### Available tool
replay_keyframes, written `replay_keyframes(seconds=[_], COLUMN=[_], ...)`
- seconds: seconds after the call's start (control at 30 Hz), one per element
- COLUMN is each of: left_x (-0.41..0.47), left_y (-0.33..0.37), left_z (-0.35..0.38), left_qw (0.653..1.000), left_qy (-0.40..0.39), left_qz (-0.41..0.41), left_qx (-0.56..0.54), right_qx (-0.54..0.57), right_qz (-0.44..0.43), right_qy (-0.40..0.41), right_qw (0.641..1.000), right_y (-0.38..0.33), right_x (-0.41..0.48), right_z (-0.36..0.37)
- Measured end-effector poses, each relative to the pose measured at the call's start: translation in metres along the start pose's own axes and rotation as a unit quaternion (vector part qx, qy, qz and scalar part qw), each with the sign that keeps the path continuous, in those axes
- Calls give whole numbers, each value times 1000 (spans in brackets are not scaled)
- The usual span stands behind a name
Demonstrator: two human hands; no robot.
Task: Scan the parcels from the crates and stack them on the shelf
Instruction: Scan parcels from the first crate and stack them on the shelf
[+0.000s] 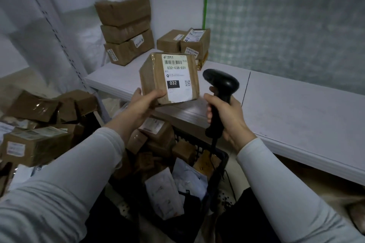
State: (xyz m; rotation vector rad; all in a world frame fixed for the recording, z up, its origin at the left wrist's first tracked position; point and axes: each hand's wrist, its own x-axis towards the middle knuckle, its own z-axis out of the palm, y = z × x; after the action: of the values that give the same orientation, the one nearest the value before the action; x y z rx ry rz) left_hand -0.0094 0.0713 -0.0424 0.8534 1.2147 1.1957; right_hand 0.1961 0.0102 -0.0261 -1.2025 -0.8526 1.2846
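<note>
One parcel is up for scanning: the left hand grips this brown cardboard box by its lower left corner, thumb laid across the front and fingers curled round the side. It holds the box in the air over the front edge of the white shelf, slightly tilted, with the white label turned towards the camera. The right hand is wrapped tight round the handle of a black scanner, whose head sits just beside the parcel's right edge. Whether the two touch, I cannot tell. The scanner's window faces away from the camera and no light shows on the label, so I judge the scan is being lined up, not confirmed. The next move calls for bringing the scanner's front round onto the barcode near the top of the label, or turning the box to meet it, while the left hand holds steady. After that the parcel belongs on the shelf, most sensibly next to the boxes already there: a stack of three at the back left and a lower group just right of it. Below the hands a black crate holds more boxes and white mail bags, and the scanner's cord hangs down towards it, so plenty remains to do.
</note>
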Motion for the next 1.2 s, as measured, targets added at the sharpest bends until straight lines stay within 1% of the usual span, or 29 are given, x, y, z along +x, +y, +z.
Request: replay_keyframes(seconds=[0.1, 0.17, 0.23, 0.67, 0.77, 0.87, 0.97, 1.1, 1.2], left_x=[-7, -5, -8, -11, -14, -13, -7, 10, 31], left_y=[14, 16, 19, 25, 28, 28, 28, 33, 37], left_z=[-21, -35, -45, -71, -70, -68, -66, -59, -58], left_qw=[997, 990, 986, 980, 986, 994, 996, 992, 988], left_qy=[22, 45, 56, 87, 77, 65, 48, 25, 21], left_qz=[42, 63, 77, 80, 57, 5, -58, -127, -152], left_qx=[66, 115, 136, 159, 138, 83, 57, 15, -5], right_qx=[-24, -38, -43, -39, -40, -17, 35, 80, 73], right_qz=[18, 30, 36, 20, 14, 12, 43, 67, 60], right_qy=[-65, -92, -111, -122, -117, -71, -29, -53, -73], right_qw=[997, 995, 992, 992, 992, 997, 998, 993, 993], right_y=[-8, -11, -14, -25, -23, -19, -11, -2, 3], right_x=[-14, -21, -27, -39, -37, -26, -5, 25, 50], right_z=[23, 34, 42, 57, 58, 60, 64, 79, 96])
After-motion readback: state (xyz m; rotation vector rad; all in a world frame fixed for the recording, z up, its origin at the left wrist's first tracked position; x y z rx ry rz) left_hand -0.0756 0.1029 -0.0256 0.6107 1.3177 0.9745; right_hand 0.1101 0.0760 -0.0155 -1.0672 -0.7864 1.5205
